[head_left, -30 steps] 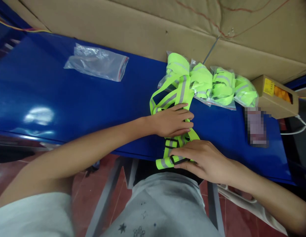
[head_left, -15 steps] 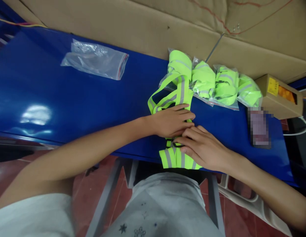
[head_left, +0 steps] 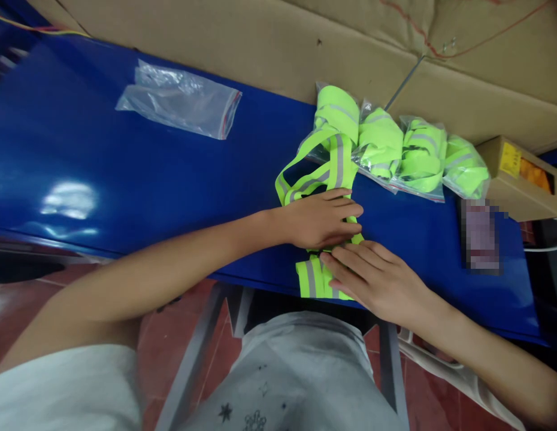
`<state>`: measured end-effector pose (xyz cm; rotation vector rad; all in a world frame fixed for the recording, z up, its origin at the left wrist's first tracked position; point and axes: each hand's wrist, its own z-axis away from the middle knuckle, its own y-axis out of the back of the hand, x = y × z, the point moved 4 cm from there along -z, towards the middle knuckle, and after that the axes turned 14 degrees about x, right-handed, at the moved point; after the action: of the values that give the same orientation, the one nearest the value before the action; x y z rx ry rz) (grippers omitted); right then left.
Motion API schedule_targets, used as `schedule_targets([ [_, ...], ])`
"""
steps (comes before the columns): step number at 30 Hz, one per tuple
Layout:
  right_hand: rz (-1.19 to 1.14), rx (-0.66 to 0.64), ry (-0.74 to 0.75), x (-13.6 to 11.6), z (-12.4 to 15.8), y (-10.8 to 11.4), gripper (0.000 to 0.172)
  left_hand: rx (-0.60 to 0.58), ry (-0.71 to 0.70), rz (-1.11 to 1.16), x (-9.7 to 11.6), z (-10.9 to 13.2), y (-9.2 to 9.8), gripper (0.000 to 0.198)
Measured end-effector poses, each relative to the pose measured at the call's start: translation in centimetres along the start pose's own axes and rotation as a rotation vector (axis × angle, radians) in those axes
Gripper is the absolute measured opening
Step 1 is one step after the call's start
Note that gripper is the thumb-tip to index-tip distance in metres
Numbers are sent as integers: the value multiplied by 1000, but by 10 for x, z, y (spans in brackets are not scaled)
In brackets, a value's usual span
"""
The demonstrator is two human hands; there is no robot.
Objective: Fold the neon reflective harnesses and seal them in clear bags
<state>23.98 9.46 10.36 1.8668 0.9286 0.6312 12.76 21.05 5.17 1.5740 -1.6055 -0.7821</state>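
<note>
A reflective vest of neon-yellow straps with grey bands (head_left: 339, 161) lies along the front part of the blue table, its lower end folded (head_left: 311, 278) near the edge. My left hand (head_left: 321, 218) lies flat across its middle, fingers stretched out and somewhat apart. Just below, my right hand (head_left: 372, 275) rests over the folded end with its fingers extended and its thumb on the fabric. Part of the vest is hidden beneath both hands. The upper straps form a loose loop beside a clear bag holding a rolled neon vest (head_left: 336, 111).
Several bagged neon vests (head_left: 422, 155) stand in a row at the back. Right of them are an open cardboard box (head_left: 498, 179) and a blurred phone-like object (head_left: 480, 233). Clear zip bags (head_left: 184, 99) lie on the blue table (head_left: 170, 173) at the left. Cardboard (head_left: 260, 42) lines the back.
My right hand's fingers have straightened and now cover more of the folded end. My left hand stays across the straps. The whole view has shifted slightly.
</note>
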Motion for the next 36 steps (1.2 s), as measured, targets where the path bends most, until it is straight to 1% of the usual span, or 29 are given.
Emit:
schedule_targets([
  [2, -8, -15, -43, -5, 5, 1, 56, 12, -8, -8, 0, 0, 0, 35],
  [3, 4, -22, -53, -7, 7, 0, 65, 21, -12, -11, 1, 0, 1, 35],
  [4, 27, -30, -53, -10, 10, -1, 69, 31, -17, -14, 1, 0, 1, 34],
  [6, 84, -39, -45, -14, 15, -3, 64, 47, -26, -22, 2, 0, 2, 34],
  [8, 129, -43, -52, -18, 19, -7, 57, 45, -32, -31, 3, 0, 3, 36],
  [9, 143, -41, -59, -19, 21, -9, 56, 38, -32, -37, 3, 0, 3, 37],
  [14, 125, 17, -104, -24, 30, -16, 62, 0, -36, -65, 4, 0, 3, 37],
  [18, 18, 80, -122, -36, 37, -16, 77, 16, -47, -37, 14, 3, 4, 34],
  [19, 9, 92, -116, -40, 39, -16, 76, 26, -52, -24, 17, 3, 4, 33],
  [22, 70, 107, -97, -52, 44, -17, 51, 40, -72, -21, 26, 5, 4, 34],
  [23, 95, 115, -97, -53, 46, -17, 48, 42, -80, -33, 28, 5, 4, 35],
  [27, 64, 159, -78, -54, 47, -14, 46, 61, -121, -118, 27, 5, 8, 38],
  [30, 0, 147, -82, -51, 45, -7, 45, 81, -113, -179, 20, 8, 15, 40],
  [33, -92, 112, -116, -48, 39, 2, 42, 63, -75, -148, 14, 12, 17, 42],
  [36, -214, 69, -144, -44, 31, 9, 40, 17, -51, -90, 11, 14, 13, 46],
])
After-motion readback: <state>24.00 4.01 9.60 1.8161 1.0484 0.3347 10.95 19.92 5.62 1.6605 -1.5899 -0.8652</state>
